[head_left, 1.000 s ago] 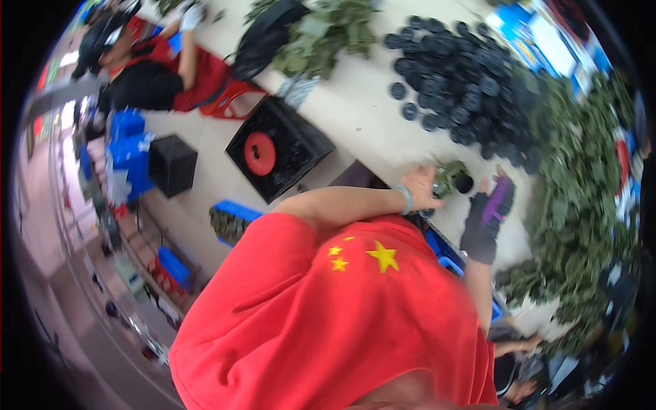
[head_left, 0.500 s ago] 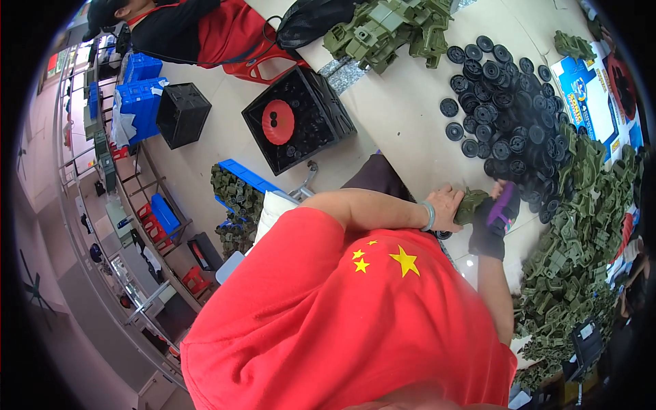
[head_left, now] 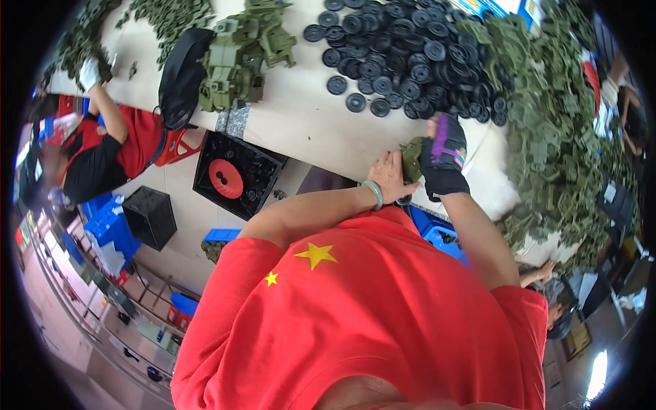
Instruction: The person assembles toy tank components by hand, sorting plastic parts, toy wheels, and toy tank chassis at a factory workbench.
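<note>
My left hand, bare with a pale bangle at the wrist, lies at the table's near edge. Its fingers are bent against an olive-green moulded plastic part, gripping it from the left. On the part's other side is my right hand, in a black fingerless glove with a purple band. That hand is curled into a fist with the fingertips toward the black wheels; whatever it holds is hidden. Just beyond it spreads a heap of black plastic wheels. A dark round piece shows below the green part.
A large pile of green plastic parts covers the table's right side. Assembled green pieces stand farther left beside a black bag. Below the edge sits a black crate with a red dish. A co-worker's white-gloved hand works at far left.
The view has swung, so the table and both hands appear farther left and higher. Both hands stay around the green part. The co-worker's gloved hand has come into view.
</note>
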`<action>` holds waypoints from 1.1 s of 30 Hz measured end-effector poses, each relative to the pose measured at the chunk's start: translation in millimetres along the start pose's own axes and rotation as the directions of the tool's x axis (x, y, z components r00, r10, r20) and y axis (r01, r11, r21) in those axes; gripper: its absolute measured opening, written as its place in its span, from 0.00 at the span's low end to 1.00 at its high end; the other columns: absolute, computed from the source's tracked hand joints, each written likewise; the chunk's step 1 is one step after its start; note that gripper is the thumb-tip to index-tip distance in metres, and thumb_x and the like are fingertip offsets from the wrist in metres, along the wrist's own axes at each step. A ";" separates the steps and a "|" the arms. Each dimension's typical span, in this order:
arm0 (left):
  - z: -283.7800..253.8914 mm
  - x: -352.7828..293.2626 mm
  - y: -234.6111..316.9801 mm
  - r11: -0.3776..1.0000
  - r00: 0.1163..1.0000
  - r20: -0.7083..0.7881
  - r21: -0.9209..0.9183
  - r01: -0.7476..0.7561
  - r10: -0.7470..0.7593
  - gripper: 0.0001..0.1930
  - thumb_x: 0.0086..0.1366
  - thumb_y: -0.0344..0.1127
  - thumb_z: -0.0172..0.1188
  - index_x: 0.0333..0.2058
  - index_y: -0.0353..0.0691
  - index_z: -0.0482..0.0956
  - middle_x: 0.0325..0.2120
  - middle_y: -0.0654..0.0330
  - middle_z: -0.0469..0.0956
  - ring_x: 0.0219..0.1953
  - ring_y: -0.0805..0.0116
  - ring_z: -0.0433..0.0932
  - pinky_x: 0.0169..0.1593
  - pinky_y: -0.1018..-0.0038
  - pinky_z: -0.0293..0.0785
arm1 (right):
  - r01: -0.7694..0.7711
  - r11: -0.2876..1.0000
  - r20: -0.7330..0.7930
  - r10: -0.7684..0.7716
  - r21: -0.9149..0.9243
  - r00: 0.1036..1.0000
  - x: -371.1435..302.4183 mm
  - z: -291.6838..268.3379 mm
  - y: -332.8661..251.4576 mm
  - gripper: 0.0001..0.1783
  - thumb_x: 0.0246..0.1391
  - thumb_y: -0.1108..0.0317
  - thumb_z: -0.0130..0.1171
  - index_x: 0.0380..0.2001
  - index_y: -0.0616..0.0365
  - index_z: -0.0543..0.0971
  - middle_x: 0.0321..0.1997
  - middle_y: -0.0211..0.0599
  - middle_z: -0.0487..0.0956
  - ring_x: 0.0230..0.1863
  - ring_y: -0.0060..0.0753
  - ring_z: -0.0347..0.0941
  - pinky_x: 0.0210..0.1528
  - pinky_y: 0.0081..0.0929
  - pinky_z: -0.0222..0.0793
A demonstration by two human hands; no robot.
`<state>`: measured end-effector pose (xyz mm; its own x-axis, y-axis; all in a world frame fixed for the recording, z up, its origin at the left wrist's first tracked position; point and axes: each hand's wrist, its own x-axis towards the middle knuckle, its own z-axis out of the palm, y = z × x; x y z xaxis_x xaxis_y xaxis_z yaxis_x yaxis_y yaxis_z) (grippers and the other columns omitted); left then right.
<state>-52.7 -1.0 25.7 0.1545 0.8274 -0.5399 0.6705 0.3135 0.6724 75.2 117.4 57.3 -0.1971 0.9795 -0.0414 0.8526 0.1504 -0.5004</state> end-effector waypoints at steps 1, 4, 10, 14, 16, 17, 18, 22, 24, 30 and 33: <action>1.0 -0.6 -0.4 1.000 1.000 0.012 0.004 -0.017 0.017 0.46 0.54 0.64 0.70 0.56 0.31 0.64 0.53 0.39 0.76 0.62 0.43 0.71 0.61 0.52 0.73 | 0.226 0.971 0.163 -0.212 -0.078 0.964 7.2 -7.4 0.7 0.13 0.65 0.59 0.56 0.39 0.58 0.82 0.38 0.50 0.81 0.43 0.59 0.77 0.48 0.50 0.73; -0.3 1.3 1.2 0.999 1.000 0.028 0.045 0.004 -0.006 0.47 0.54 0.65 0.70 0.57 0.32 0.63 0.56 0.41 0.75 0.63 0.45 0.70 0.63 0.53 0.71 | 0.548 0.834 0.364 -0.493 -0.062 0.791 14.3 -15.1 2.8 0.12 0.60 0.62 0.62 0.41 0.58 0.82 0.39 0.49 0.82 0.44 0.56 0.78 0.48 0.50 0.73; -7.1 1.3 -4.7 0.998 0.999 0.046 -0.062 0.013 -0.010 0.47 0.53 0.61 0.75 0.60 0.34 0.65 0.54 0.37 0.76 0.58 0.39 0.75 0.62 0.52 0.73 | -0.008 0.915 0.005 0.007 0.404 1.000 -11.0 -23.1 6.4 0.21 0.67 0.50 0.60 0.47 0.58 0.81 0.42 0.41 0.83 0.42 0.43 0.79 0.47 0.40 0.74; -16.2 5.0 -21.3 0.930 0.978 0.200 -0.366 0.025 0.052 0.46 0.59 0.56 0.74 0.64 0.30 0.66 0.56 0.43 0.77 0.59 0.50 0.78 0.64 0.59 0.73 | -0.466 0.365 0.199 0.575 0.806 0.794 -65.2 -41.7 29.9 0.28 0.70 0.43 0.57 0.57 0.56 0.76 0.47 0.33 0.79 0.46 0.27 0.74 0.51 0.28 0.68; -6.1 3.0 -25.3 0.733 0.942 0.296 -0.675 0.087 0.160 0.38 0.68 0.51 0.68 0.66 0.31 0.67 0.54 0.53 0.79 0.55 0.61 0.81 0.59 0.64 0.79 | -0.508 0.395 0.289 0.495 0.766 0.819 -105.1 -61.3 13.5 0.33 0.70 0.42 0.56 0.63 0.58 0.74 0.54 0.38 0.80 0.52 0.31 0.76 0.54 0.30 0.70; -7.1 3.2 -16.4 0.745 0.928 0.322 -0.662 0.079 0.187 0.38 0.68 0.51 0.68 0.66 0.31 0.67 0.54 0.53 0.79 0.55 0.61 0.81 0.59 0.64 0.79 | -0.592 0.388 0.358 0.526 0.706 0.771 -124.5 -73.9 11.5 0.37 0.69 0.42 0.57 0.68 0.58 0.70 0.59 0.42 0.78 0.61 0.38 0.75 0.58 0.33 0.70; -16.2 0.7 -5.3 0.643 0.870 0.463 -0.722 0.258 0.171 0.37 0.67 0.51 0.69 0.64 0.32 0.68 0.53 0.53 0.80 0.53 0.63 0.82 0.56 0.66 0.81 | -0.585 0.286 0.358 0.567 0.759 0.742 -141.3 -70.8 14.6 0.37 0.70 0.42 0.58 0.70 0.57 0.68 0.58 0.42 0.78 0.56 0.33 0.74 0.57 0.30 0.69; -17.0 -4.2 11.1 0.409 0.723 0.660 -0.728 0.550 0.204 0.31 0.69 0.49 0.67 0.63 0.36 0.72 0.50 0.57 0.82 0.47 0.67 0.85 0.50 0.68 0.85 | -0.406 -0.239 0.454 0.664 0.882 0.595 -183.0 -59.9 23.9 0.41 0.69 0.43 0.59 0.74 0.56 0.62 0.55 0.41 0.79 0.50 0.30 0.74 0.54 0.27 0.71; -11.8 -1.4 19.4 0.445 0.672 0.705 -0.688 0.573 0.227 0.35 0.73 0.52 0.62 0.68 0.34 0.64 0.57 0.52 0.77 0.56 0.64 0.81 0.58 0.64 0.81 | -0.475 -0.174 0.473 0.612 0.862 0.633 -200.2 -66.5 25.7 0.42 0.69 0.43 0.60 0.75 0.55 0.61 0.54 0.41 0.80 0.49 0.30 0.75 0.52 0.28 0.71; 35.4 -12.2 80.4 0.862 0.656 0.643 -0.506 -0.023 0.395 0.50 0.72 0.65 0.57 0.75 0.33 0.48 0.71 0.46 0.60 0.74 0.56 0.58 0.75 0.62 0.56 | -0.478 0.076 0.408 0.413 0.875 0.814 -238.7 -87.5 21.3 0.40 0.63 0.58 0.67 0.73 0.54 0.63 0.61 0.35 0.77 0.60 0.32 0.74 0.61 0.31 0.72; 44.4 -15.6 107.9 0.897 0.505 0.777 -0.442 0.014 0.375 0.49 0.72 0.66 0.56 0.76 0.36 0.49 0.72 0.48 0.59 0.75 0.57 0.57 0.75 0.61 0.57 | -0.341 -0.170 0.380 0.467 0.925 0.798 -280.9 -127.5 36.9 0.34 0.61 0.62 0.68 0.67 0.60 0.68 0.61 0.34 0.78 0.60 0.29 0.73 0.63 0.29 0.69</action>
<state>49.5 -0.8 84.3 0.8934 0.1735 -0.4144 0.2833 0.4984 0.8194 223.7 -135.1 160.7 0.0573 0.8012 -0.5956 -0.5255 -0.4831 -0.7003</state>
